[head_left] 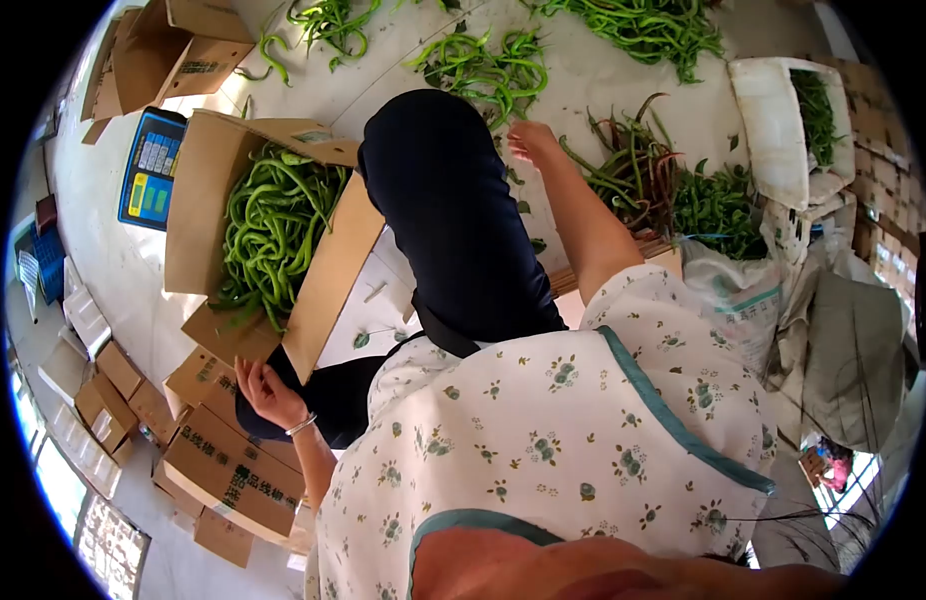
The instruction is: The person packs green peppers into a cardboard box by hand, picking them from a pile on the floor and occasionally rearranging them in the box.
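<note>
My left hand (269,394), with a bracelet at the wrist, is beside the lower flap of an open cardboard box (313,285). Its fingers are loosely curved and apart, with nothing in them. Long green peppers (273,225) fill much of that box. To the right of my raised knee, my right hand (535,143) hangs low over the floor, its fingers loosely bent and seemingly holding nothing. Just beyond it lies a loose pile of green peppers (498,72). Nearer my right forearm is a heap of reddish and green peppers (628,170).
A blue scale with a keypad (151,170) is left of the pepper box. Cardboard boxes (233,470) stand at lower left, and another open box (168,60) at upper left. A white foam crate (773,125) and sacks (853,350) are on the right. More peppers (643,30) lie ahead.
</note>
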